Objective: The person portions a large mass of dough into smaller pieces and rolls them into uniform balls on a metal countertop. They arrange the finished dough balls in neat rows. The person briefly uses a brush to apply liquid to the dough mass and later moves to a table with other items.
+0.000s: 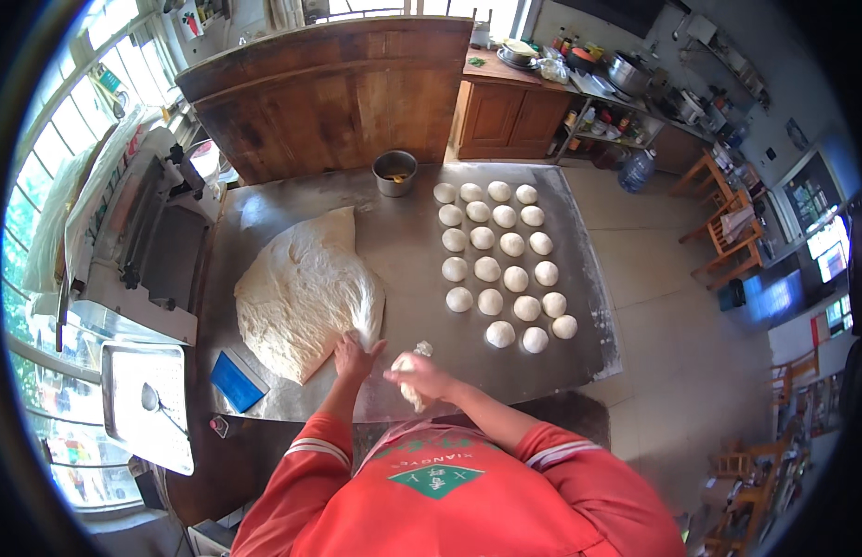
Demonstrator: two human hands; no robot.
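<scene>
A large slab of pale dough spreads over the left half of the metal worktable. My left hand rests against its near right corner, thumb spread out and fingers on the dough. Just to the right, my right hand is closed round a torn-off piece of dough, whose ends stick out above and below the fist. Several round dough balls sit in rough rows on the right side of the table. Left of the slab's near edge lies a blue dough scraper.
A metal pot stands at the table's far edge, before a tall wooden panel. On the left are a dough-rolling machine and a white tray with a ladle. Wooden chairs stand beyond the tiled floor.
</scene>
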